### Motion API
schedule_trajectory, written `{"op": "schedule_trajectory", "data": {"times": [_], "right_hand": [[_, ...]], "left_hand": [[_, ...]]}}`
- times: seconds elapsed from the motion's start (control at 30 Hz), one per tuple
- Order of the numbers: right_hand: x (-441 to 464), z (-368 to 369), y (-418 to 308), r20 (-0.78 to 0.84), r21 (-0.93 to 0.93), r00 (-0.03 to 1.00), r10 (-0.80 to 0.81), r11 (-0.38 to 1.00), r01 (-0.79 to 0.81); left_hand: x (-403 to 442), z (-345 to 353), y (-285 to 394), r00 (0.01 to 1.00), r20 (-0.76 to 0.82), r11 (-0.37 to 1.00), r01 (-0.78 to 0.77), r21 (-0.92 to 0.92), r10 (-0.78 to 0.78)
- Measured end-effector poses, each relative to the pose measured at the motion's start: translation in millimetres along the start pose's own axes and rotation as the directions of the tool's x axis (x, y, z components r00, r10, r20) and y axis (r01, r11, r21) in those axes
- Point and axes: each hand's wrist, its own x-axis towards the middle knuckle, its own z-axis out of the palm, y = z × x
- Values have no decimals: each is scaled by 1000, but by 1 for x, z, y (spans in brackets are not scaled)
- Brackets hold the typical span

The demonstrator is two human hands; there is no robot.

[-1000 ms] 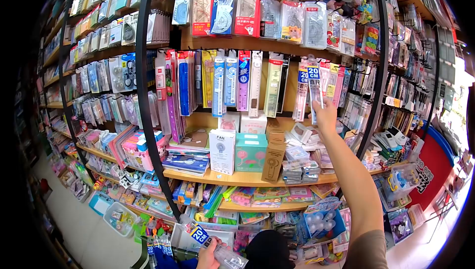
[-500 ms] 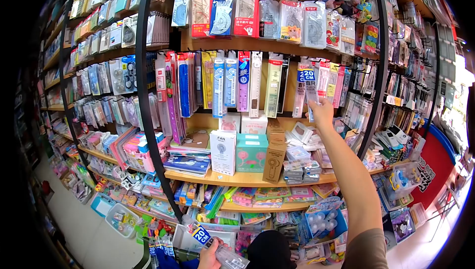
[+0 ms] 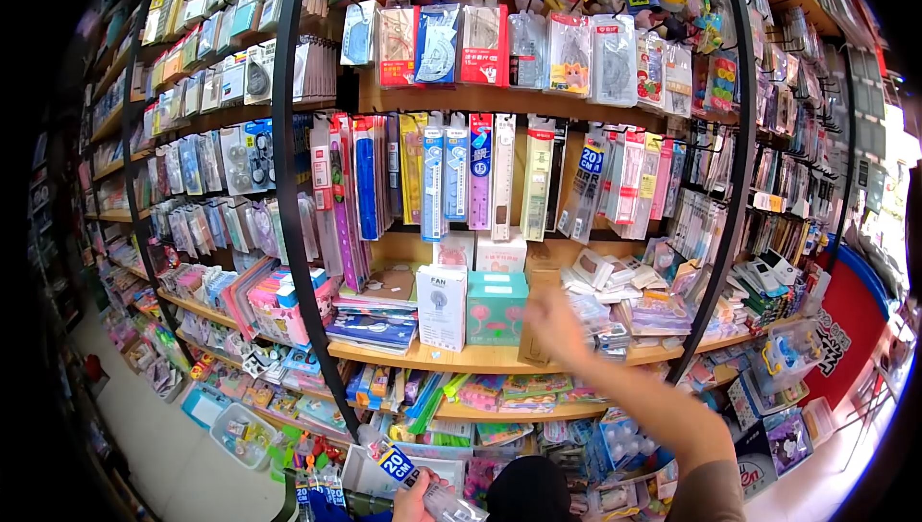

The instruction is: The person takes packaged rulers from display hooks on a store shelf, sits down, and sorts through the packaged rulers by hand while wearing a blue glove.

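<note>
My left hand is closed around a clear ruler pack with a blue "20 CM" label, low in the view. My right hand is blurred in front of the brown box on the middle shelf; its fingers are smeared, and nothing can be made out in it. Above and right of it, a "20 CM" ruler pack hangs tilted on a hook, apart from the hand. More "20 CM" packs are at the bottom left beside my left hand.
Hanging rulers line the rack between black posts. A white fan box and a green box stand on the wooden shelf. Plastic bins sit on the floor at the left.
My right hand has left the hanging "20 CM" packs and moved down and left. The pack left on the hook now hangs tilted. My left hand still holds its pack.
</note>
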Motion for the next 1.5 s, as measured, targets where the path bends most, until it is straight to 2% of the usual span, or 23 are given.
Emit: {"op": "schedule_trajectory", "data": {"times": [0.03, 0.07, 0.17, 0.2, 0.23, 0.37, 0.47, 0.5, 0.53, 0.6, 0.63, 0.67, 0.7, 0.73, 0.77, 0.8, 0.83, 0.9, 1.0, 1.03, 1.13, 1.23, 1.5], "right_hand": [[-25, 32, 36, 268, -115, 959, -92, 985, 126], [-68, 49, 22, 506, 115, 862, -27, 993, -36], [-186, 109, 36, 763, 61, 635, -121, 991, 116], [-214, 120, 33, 772, 67, 628, -97, 995, 72], [-234, 118, 15, 596, 129, 800, -75, 992, -3], [-233, 126, 26, 578, 176, 815, -30, 980, -89], [-228, 131, 53, 513, 188, 844, -159, 980, 70], [-209, 117, 49, 607, 250, 793, -52, 960, -129], [-191, 109, 50, 496, 185, 863, -99, 983, 6], [-137, 74, 37, 396, 131, 915, 74, 982, -136], [-108, 59, 30, 63, 267, 987, -151, 955, 129], [-77, 34, 21, 102, 461, 994, 27, 884, -72], [-43, 19, 29, -132, 334, 988, -79, 935, 120], [-19, -8, 3, -179, 489, 982, 58, 872, 38], [3, -31, -8, -347, 243, 938, 19, 967, 70], [43, -39, 34, -443, 180, 887, -129, 957, 228], [64, -55, 37, -515, 147, 837, -186, 943, 300], [76, -86, 5, -457, 333, 885, 91, 940, 75], [108, -98, 24, -650, -183, 684, -332, 941, 283], [108, -102, 21, -618, -18, 764, -187, 974, 224], [116, -105, 25, -575, 8, 804, -147, 983, 186], [113, -103, 25, -560, -43, 819, -128, 991, 125], [127, -104, 49, -566, -22, 805, -181, 978, 205]], "left_hand": [[0, 1, 0, 1000, -5, 1000, -2, -1, 2], [-1, 4, 0, 1000, 14, 1000, -1, -8, 1], [-12, 13, 4, 1000, 11, 1000, -5, 16, 5], [-15, 16, 5, 1000, -26, 998, -12, 55, 14], [-17, 18, 6, 998, -63, 995, -18, 96, 24], [7, -15, -7, 996, 7, 993, -89, 73, 88], [2, -7, -4, 999, 21, 996, -46, 76, 45], [0, -5, -3, 998, 37, 996, -50, 70, 48], [-2, -4, -2, 997, 53, 996, -56, 65, 52], [-6, -3, 0, 995, 80, 996, -66, 58, 61], [-6, -1, 0, 998, 37, 996, -53, 67, 51], [-6, -1, -1, 998, 29, 995, -57, 77, 55], [-5, -2, -2, 998, 23, 994, -60, 88, 58], [-3, -2, -4, 998, 18, 993, -63, 97, 61], [-4, 1, -4, 998, 9, 991, -57, 123, 56], [-4, 3, -4, 999, 20, 993, -49, 111, 47], [-4, 5, -5, 999, 31, 994, -42, 98, 39], [-2, 7, -6, 999, 38, 996, -31, 87, 27], [4, 6, -9, 999, 31, 995, -18, 102, 15], [5, 6, -9, 999, 36, 993, -15, 114, 11], [7, 11, -7, 999, 35, 987, -16, 161, 11], [18, 11, -11, 998, 60, 987, -4, 158, -5], [31, 24, -20, 999, 41, 971, 1, 238, -11]]}}
